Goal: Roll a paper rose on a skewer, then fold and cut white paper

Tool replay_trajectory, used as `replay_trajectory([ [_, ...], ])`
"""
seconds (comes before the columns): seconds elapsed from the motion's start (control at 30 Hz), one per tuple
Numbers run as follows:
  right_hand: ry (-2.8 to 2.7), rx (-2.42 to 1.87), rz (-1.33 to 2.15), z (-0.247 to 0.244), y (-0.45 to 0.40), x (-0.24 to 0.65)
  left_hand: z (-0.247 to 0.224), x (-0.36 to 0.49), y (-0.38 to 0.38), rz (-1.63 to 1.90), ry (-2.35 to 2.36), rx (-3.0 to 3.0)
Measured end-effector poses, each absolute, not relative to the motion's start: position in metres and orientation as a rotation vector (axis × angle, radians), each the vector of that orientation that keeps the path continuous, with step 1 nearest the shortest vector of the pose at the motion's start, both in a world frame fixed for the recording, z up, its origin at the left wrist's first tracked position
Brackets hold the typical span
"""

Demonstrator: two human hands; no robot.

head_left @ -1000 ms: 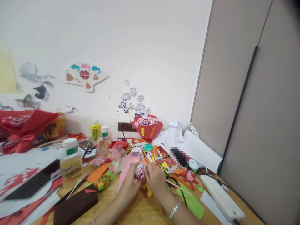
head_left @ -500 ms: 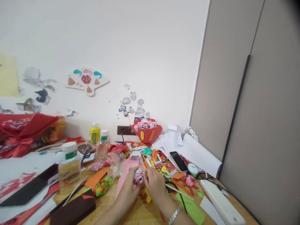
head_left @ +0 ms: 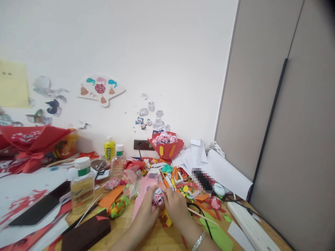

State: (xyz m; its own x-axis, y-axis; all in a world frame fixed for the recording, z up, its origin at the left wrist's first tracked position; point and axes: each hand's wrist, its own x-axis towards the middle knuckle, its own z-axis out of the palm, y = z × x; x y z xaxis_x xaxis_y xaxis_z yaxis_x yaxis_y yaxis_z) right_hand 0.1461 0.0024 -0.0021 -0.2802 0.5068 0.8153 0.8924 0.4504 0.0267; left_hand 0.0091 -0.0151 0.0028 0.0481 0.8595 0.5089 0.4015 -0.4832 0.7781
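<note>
While the left hand (head_left: 148,207) is wrapped around a pink-and-white paper flower (head_left: 158,197), the right hand (head_left: 175,205) bears against that flower's right edge, its fingers curled. From my remote station I record the hands as together at the bloom; I cannot tell whether the right fingertips pinch a petal, as the knuckles hide them. Taking the small red bouquet (head_left: 167,148) as reference, I place the held flower directly in front of it, toward the camera, above the counter (head_left: 151,240).

Between flower and bouquet I note a pink sheet (head_left: 142,190) and a scatter of coloured scraps. Nearer the camera than the bouquet, a thin wooden stick (head_left: 202,213) shows beyond the right hand; its other end is hidden from me. To the bouquet's right, I log a roll of white paper (head_left: 232,176) and, farther forward, a white power strip (head_left: 252,225). To its left, I find a yellow bottle (head_left: 109,149) and two clear bottles with white caps, the larger clear bottle (head_left: 82,191) standing farther forward. A bracelet (head_left: 199,240) circles the right wrist.
</note>
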Motion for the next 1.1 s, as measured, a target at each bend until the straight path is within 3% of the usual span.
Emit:
replay_trajectory([
  [1.1, -1.986, -1.185, -0.620, -0.0101, 0.0117, 0.1456, 0.0030, 0.0078, -0.0150, 1.445, 1.249, 1.950],
])
